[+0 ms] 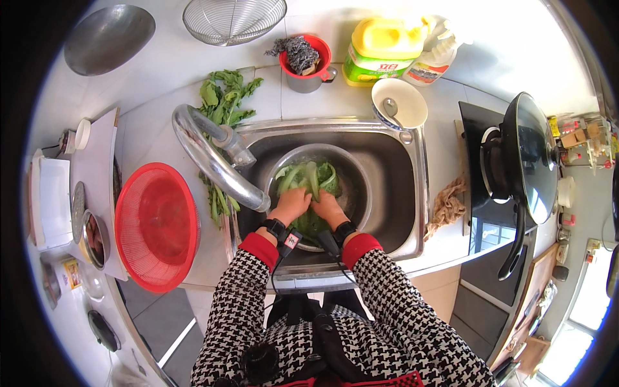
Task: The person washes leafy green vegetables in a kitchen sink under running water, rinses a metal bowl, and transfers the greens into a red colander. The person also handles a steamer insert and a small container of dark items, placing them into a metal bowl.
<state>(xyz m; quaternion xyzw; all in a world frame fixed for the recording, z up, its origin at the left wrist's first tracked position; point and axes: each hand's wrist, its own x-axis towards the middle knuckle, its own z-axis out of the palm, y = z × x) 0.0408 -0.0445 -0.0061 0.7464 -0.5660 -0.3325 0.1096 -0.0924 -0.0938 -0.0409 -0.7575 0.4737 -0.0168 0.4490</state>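
Note:
Both hands are over a round metal basin [363, 180] that stands in the stainless-steel sink [394, 193]. Leafy green vegetables [331, 180] with pale stalks lie in the basin. My left hand [291, 203] grips the greens from the left, its fingers partly hidden among them. Close beside it, my right hand [329, 207] closes on a pale green stalk. The curved metal faucet [208, 155] reaches over the sink's left side, its spout end just left of my left wrist. More leafy greens [223, 99] lie on the counter behind and beneath the faucet.
A red plastic colander [157, 227] stands left of the sink. A white bowl with a spoon [406, 104] sits at the back right rim. Beyond are a red strainer on a metal cup [307, 63] and a yellow detergent jug [379, 53]. A brown cloth [447, 205] and a lidded pan [532, 157] are at right.

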